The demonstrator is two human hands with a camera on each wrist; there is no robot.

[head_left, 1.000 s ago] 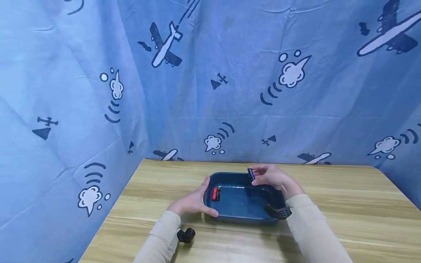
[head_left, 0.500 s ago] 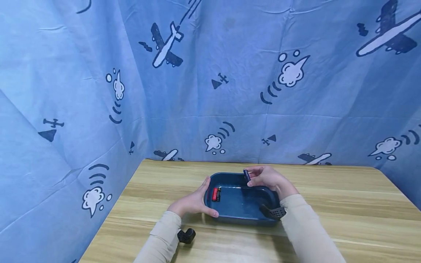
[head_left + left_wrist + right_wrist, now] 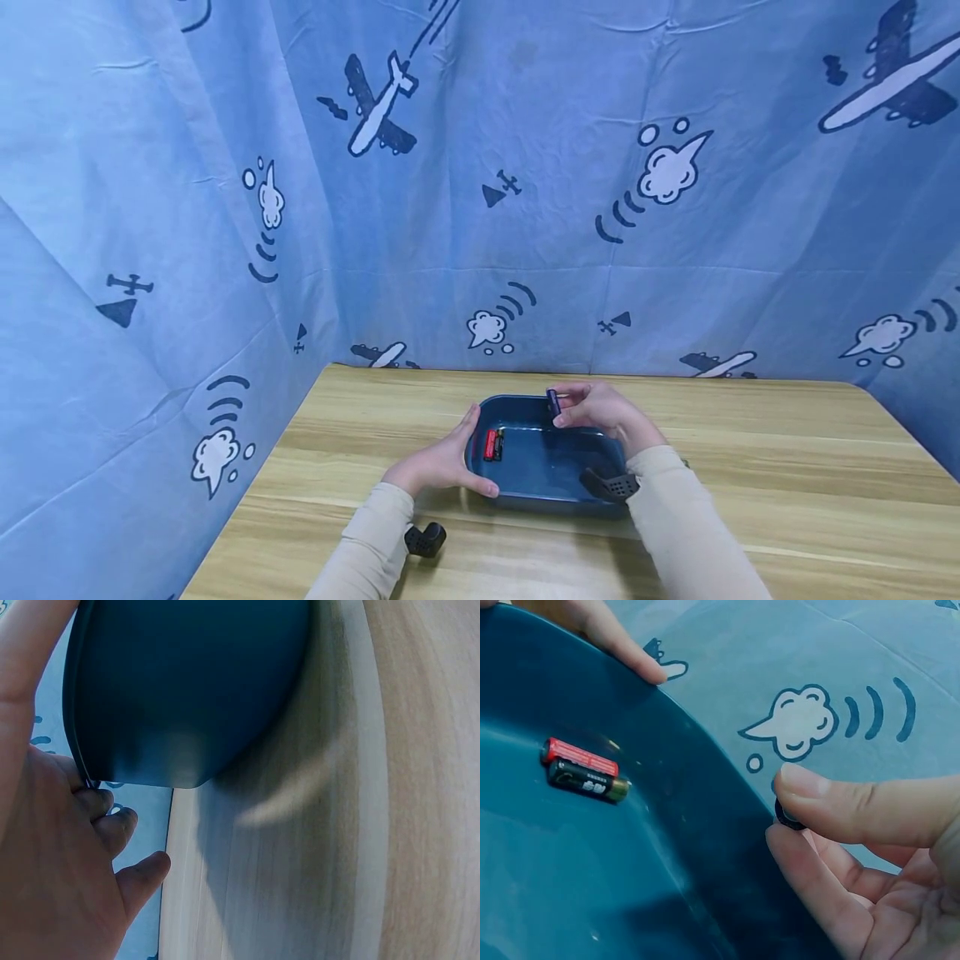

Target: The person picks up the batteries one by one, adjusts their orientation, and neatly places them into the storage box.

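Observation:
A dark blue plastic basin (image 3: 536, 467) stands on the table in the head view. My left hand (image 3: 441, 463) holds its left end, thumb along the front side and fingers toward the back corner. Two batteries lie side by side on the basin floor at the left, a red battery (image 3: 566, 752) and a black one with a gold end (image 3: 585, 780). Over the back rim, my right hand (image 3: 600, 410) pinches a dark purple-blue battery (image 3: 553, 402) between thumb and fingers. In the right wrist view, the thumb and fingertips hide most of that battery.
The wooden table (image 3: 787, 467) extends to both sides of the basin. Behind it and at the left hangs a blue cloth (image 3: 562, 208) printed with airplanes and clouds. A black wrist device (image 3: 611, 485) on the right wrist overhangs the basin's right part.
My right hand has moved left along the basin's back rim, carrying the dark battery. The left hand and the two batteries inside the basin have stayed in place.

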